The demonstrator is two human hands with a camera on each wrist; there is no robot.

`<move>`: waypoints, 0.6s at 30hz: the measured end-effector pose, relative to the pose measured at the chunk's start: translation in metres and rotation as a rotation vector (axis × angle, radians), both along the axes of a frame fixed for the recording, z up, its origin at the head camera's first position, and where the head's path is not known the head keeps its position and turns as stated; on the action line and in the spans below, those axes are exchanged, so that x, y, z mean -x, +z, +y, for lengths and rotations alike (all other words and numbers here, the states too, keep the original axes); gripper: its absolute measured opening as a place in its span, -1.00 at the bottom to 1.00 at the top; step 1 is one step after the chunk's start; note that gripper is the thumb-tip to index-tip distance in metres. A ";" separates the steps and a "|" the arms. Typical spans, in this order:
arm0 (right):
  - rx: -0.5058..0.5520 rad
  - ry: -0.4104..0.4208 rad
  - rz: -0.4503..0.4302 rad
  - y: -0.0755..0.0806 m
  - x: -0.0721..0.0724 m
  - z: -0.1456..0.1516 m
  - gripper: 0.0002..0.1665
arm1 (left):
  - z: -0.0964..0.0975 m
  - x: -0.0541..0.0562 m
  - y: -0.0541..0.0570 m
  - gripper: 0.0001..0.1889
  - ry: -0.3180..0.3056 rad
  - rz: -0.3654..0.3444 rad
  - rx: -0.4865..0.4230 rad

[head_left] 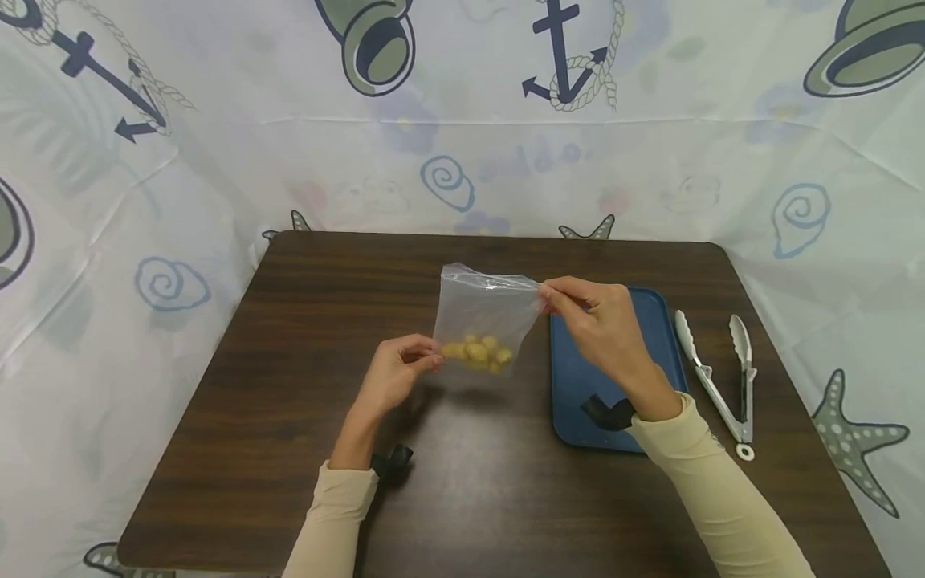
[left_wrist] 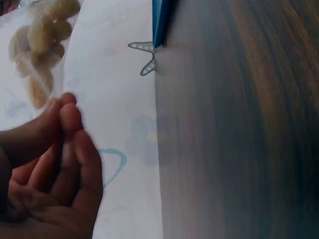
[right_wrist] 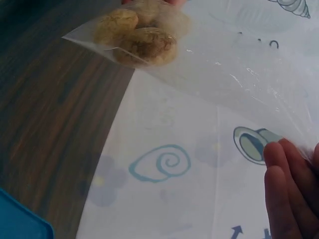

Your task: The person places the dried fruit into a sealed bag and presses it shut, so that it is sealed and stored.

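Observation:
A clear plastic bag (head_left: 480, 305) with several small, rounded yellow-brown pieces (head_left: 478, 351) in its bottom is held up above the wooden table. My left hand (head_left: 390, 377) pinches the bag's lower left side, close to the pieces. With thumb and fingers, my right hand (head_left: 598, 325) grips the upper right corner. From the left wrist, the thumb and fingertips of that hand (left_wrist: 55, 169) meet at the bag's edge below the pieces (left_wrist: 42, 40). In the right wrist view, the bag (right_wrist: 224, 84) stretches away from the right fingers (right_wrist: 279, 199); the thumb there is mostly cut off.
A blue tray (head_left: 574, 385) lies on the dark wooden table (head_left: 289, 449), partly beneath my right hand and wrist. To its right are metal tongs (head_left: 743, 429) with white tips, spread apart. A patterned white sheet (head_left: 347, 152) hangs behind and beside the table.

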State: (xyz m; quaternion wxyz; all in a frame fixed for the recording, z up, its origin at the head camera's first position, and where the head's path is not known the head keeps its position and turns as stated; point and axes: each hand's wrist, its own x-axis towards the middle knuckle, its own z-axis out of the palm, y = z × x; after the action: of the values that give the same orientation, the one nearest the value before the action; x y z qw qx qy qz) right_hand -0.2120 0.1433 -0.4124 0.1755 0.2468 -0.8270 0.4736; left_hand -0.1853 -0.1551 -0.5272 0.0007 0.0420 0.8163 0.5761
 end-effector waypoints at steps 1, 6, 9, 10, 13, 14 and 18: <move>0.002 0.004 -0.007 -0.001 -0.001 -0.001 -0.85 | 0.000 0.000 0.001 -0.87 -0.022 0.003 0.015; -0.010 0.035 -0.035 -0.008 -0.004 -0.008 -0.83 | 0.000 -0.003 0.012 -0.68 -0.072 0.010 0.001; -0.033 0.058 -0.045 -0.012 -0.005 -0.010 -0.82 | 0.005 0.001 0.024 -0.64 -0.044 0.045 -0.131; -0.041 0.063 -0.052 -0.014 -0.005 -0.011 -0.82 | 0.007 0.002 0.028 -0.64 -0.039 0.073 -0.181; -0.064 0.066 -0.076 -0.021 -0.007 -0.011 -0.82 | 0.014 0.006 0.038 -0.68 -0.020 0.150 -0.262; -0.069 0.067 -0.083 -0.023 -0.008 -0.011 -0.82 | 0.016 0.007 0.041 -0.70 -0.017 0.178 -0.277; -0.076 0.069 -0.089 -0.030 -0.007 -0.010 -0.84 | 0.023 0.008 0.045 -0.79 0.018 0.262 -0.290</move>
State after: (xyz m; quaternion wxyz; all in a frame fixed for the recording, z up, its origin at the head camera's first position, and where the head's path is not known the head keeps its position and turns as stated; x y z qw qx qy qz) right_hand -0.2046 0.1331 -0.4421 0.1129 0.2602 -0.8424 0.4581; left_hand -0.1934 -0.1320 -0.4818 -0.1169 0.1088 0.7182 0.6773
